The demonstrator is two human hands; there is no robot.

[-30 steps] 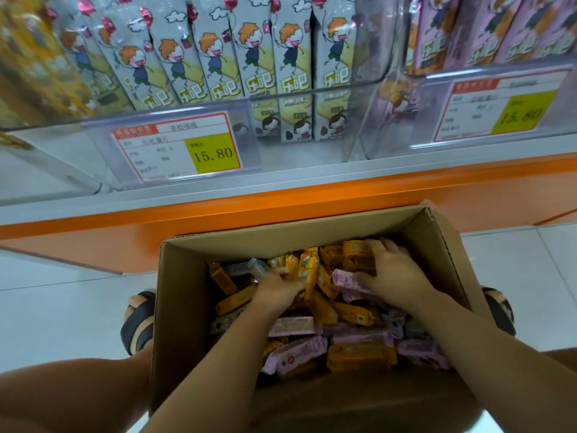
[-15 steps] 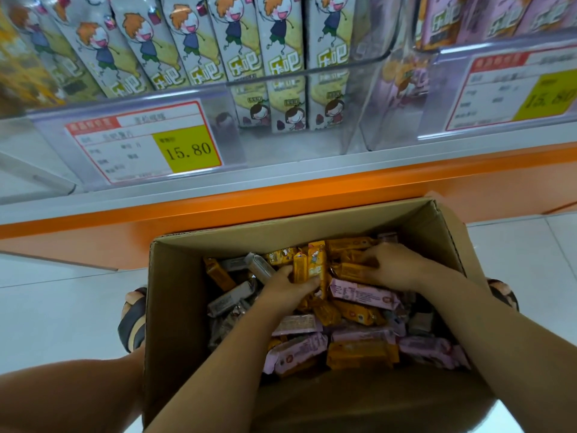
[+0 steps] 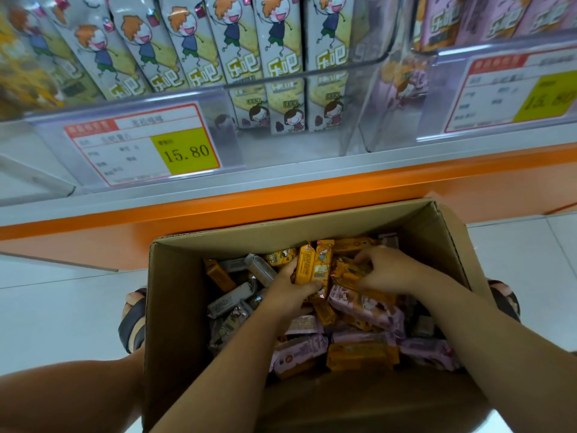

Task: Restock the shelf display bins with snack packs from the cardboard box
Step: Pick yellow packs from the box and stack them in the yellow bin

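Box: the cardboard box (image 3: 175, 307) sits on the floor between the person's sandalled feet (image 3: 134, 320), close under the orange shelf base. It is heaped with loose snack packs in orange, pink and grey.
Left hand: the left hand (image 3: 290, 292) clasps a small bunch of orange packs (image 3: 313, 267) stood on end, thumb across their front.
Right hand: the right hand (image 3: 390, 271) has its fingers curled down onto more orange packs just beside that bunch. It looks like a pinching hold, though the fingertips are partly buried.
Just changed: a second ago the right hand lay further back, over a pink pack (image 3: 365, 304). It has drawn in toward the left hand, and the bunch there has come up from lying to standing.
Meaning: I judge the person is sorting out one flavour and building a handful. Nothing is clear of the box yet.
Bins: the clear display bins (image 3: 312, 77) above hold tall grey-green packs, with pink ones to the right. No small pack has reached them.
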